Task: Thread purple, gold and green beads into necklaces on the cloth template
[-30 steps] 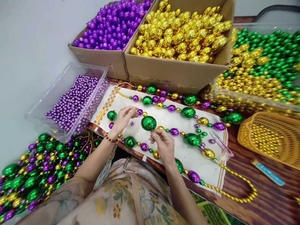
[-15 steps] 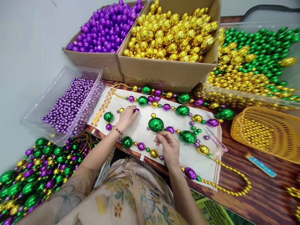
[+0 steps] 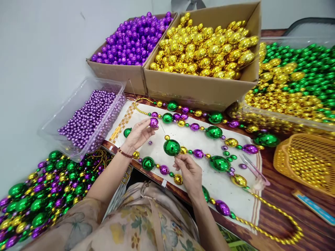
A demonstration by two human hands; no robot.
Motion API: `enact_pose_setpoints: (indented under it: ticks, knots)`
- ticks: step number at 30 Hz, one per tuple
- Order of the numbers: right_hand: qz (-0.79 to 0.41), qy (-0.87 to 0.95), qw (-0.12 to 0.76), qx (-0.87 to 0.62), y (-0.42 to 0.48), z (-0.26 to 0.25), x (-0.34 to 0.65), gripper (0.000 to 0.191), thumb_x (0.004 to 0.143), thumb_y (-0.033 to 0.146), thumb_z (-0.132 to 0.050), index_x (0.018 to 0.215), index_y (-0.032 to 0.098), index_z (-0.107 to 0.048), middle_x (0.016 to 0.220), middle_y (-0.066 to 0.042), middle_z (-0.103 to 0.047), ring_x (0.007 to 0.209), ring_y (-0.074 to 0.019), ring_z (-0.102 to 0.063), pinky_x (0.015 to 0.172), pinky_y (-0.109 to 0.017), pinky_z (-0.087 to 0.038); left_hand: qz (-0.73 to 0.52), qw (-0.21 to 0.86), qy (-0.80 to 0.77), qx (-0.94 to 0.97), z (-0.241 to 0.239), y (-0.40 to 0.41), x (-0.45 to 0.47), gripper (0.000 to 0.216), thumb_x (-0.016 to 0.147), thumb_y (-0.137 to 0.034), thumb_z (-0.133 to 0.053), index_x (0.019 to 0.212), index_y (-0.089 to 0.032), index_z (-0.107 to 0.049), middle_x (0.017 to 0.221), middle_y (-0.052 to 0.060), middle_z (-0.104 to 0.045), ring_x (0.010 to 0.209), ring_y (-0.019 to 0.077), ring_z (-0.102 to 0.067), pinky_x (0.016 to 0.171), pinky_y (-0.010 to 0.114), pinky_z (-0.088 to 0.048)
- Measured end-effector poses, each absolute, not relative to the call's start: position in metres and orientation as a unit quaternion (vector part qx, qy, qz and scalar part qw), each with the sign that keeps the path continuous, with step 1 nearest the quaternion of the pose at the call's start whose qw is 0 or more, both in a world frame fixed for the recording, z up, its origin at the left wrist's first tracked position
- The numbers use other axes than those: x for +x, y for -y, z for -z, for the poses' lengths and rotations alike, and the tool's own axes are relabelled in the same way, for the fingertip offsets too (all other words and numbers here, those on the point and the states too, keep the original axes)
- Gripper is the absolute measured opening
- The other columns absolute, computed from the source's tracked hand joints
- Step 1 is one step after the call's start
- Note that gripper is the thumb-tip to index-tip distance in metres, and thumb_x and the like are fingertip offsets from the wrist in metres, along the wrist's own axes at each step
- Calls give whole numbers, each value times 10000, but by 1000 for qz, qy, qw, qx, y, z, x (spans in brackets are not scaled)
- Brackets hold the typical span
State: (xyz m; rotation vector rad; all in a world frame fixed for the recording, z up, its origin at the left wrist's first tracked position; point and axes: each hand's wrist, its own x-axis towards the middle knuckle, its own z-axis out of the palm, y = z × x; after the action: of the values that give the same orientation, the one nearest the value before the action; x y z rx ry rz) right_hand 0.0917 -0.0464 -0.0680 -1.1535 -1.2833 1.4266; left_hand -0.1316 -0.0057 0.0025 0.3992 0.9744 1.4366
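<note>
My left hand (image 3: 141, 134) pinches a shiny purple bead (image 3: 154, 122) between thumb and fingertips, held above the white cloth (image 3: 157, 146). A thin beading needle (image 3: 162, 128) points up towards that bead from a small gold bead (image 3: 166, 137). Below it on the same needle sits a large green bead (image 3: 172, 147). My right hand (image 3: 188, 170) is closed just under the green bead, fingertips pinched on what appears to be the needle's lower part. A strand of purple, gold and green beads (image 3: 220, 163) trails right across the cloth and ends in a gold bead chain (image 3: 282, 209).
Cardboard boxes of purple beads (image 3: 136, 38) and gold beads (image 3: 206, 48) stand at the back. Clear tubs hold small purple beads (image 3: 86, 118) and green beads (image 3: 309, 62). Pink-handled snips (image 3: 255, 170) and a yellow basket (image 3: 282, 157) are right; finished strands (image 3: 52, 188) heap at left.
My left hand has lifted the purple bead off the cloth and brought it near the needle tip. My right hand still holds the needle under the green bead. The view has shifted left.
</note>
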Motion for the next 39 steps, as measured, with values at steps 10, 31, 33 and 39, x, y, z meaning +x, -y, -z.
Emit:
enact_pose_setpoints:
  ticks: [10,31,33,39]
  knots:
    - [-563,541,417,-466,50,72,93,189,848,367,-653,794,187,-668,689,-7,-651,580,-144,-624,542,-251,-497,-638,608,-424,209,-9,4,-132,213,824,-274,-776,1009,-177,-733,955,56,-731,812,162,-703,765,315,-565]
    - [-610,483,440,-448,46,67,72,179,814,359,-671,770,190,-631,657,-3,-625,588,-146,-601,550,-257,-501,-643,557,-433,298,-21,24,-103,289,774,-298,-809,1046,-213,-761,904,35,-723,805,155,-699,801,302,-572]
    - [-616,488,436,-438,47,67,70,176,820,353,-670,764,191,-632,657,-1,-624,590,-142,-594,561,-256,-497,-645,558,-430,298,-20,25,-104,291,794,-312,-792,1067,-221,-752,901,32,-715,799,166,-713,790,313,-575]
    - [-618,474,436,-451,49,64,68,185,836,358,-665,775,185,-642,655,2,-619,582,-125,-566,557,-241,-471,-644,561,-431,292,-14,25,-110,293,816,-293,-772,1095,-211,-736,929,40,-711,799,162,-717,786,307,-577]
